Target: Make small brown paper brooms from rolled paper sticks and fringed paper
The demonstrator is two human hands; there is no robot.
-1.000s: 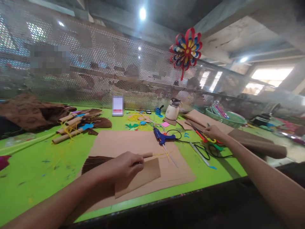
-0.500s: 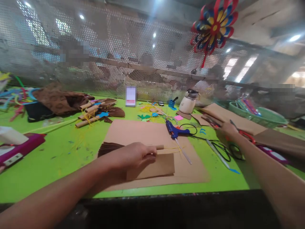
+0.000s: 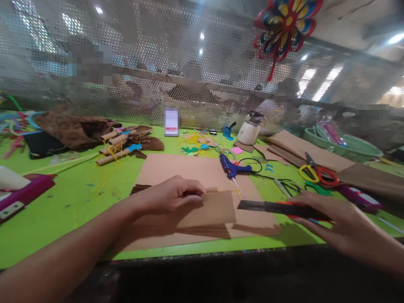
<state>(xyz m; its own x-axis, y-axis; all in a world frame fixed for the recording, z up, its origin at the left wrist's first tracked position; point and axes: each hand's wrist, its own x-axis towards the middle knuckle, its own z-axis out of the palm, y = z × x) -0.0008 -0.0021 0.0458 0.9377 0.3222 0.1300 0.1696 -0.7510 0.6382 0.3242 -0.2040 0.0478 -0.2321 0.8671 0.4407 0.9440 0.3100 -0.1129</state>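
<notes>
The left hand (image 3: 172,195) grips brown paper (image 3: 214,209) above a larger sheet (image 3: 176,164); the right hand (image 3: 345,219) holds a knife (image 3: 260,205). A glue gun (image 3: 231,167) lies beyond them.

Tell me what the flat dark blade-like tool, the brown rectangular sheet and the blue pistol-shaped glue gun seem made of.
Flat dark blade-like tool: probably metal-bladed, dull, long and straight-edged.
Brown rectangular sheet: paper or thin card, matte, crisp-edged.
Blue pistol-shaped glue gun: likely moulded plastic, smooth, from its mostly even colour.
</notes>
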